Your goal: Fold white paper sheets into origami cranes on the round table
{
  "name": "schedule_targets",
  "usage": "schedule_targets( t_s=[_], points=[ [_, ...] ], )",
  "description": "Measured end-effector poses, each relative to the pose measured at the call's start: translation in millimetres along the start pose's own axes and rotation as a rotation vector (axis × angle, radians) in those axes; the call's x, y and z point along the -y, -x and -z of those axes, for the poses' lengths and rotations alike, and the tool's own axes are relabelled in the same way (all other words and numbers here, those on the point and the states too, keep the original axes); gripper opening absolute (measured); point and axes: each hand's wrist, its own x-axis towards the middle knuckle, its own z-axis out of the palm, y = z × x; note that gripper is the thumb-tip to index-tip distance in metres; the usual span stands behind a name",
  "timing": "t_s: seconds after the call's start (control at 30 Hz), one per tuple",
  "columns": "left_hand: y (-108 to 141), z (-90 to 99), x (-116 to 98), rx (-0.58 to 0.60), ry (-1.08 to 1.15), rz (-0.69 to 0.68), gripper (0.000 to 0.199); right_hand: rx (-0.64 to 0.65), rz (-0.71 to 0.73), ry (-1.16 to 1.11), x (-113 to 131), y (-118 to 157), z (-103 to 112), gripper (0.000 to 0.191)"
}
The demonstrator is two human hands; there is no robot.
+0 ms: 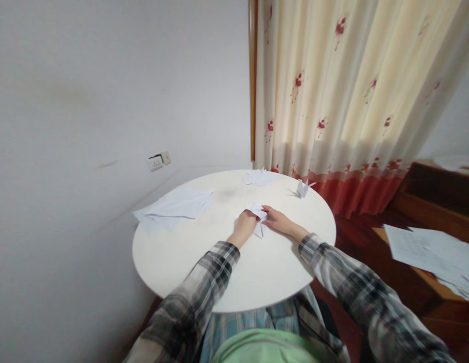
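Note:
A small piece of folded white paper (260,230) lies between my hands on the round white table (257,287). My left hand (245,225) is closed on its left side, with the fingertips partly hidden. From the right, my right hand (276,220) pinches the paper's upper right edge. The paper has several folded flaps, one pointing up and one pointing toward me. To the right, near the table's far edge, stands a folded white paper crane (303,189) with its wings raised.
A spread stack of white paper sheets (177,204) lies at the table's left. Smaller paper pieces (259,177) sit at the far edge. A wall (86,126) borders the left, a flowered curtain (332,101) the back. More papers (434,252) lie on wooden furniture at right.

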Motion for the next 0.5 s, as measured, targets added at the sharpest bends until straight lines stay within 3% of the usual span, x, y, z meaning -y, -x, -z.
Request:
schedule_targets(
  t_s=[0.13, 0.33, 0.5],
  points=[
    [-1.0, -2.9, 1.4, -0.043, -0.073, -0.051, 0.028, -0.033, -0.053, 0.011, 0.7, 0.8, -0.9, 0.057],
    [1.0, -3.1, 1.5, -0.057, -0.08, -0.07, 0.028, 0.019, 0.051, 0.037, 4.4, 1.6, 2.2, 0.081],
    [2.1, -1.3, -0.5, -0.039, -0.061, -0.029, 0.028, -0.018, 0.0, 0.139, -1.4, -1.2, -0.1, 0.065]
  ],
)
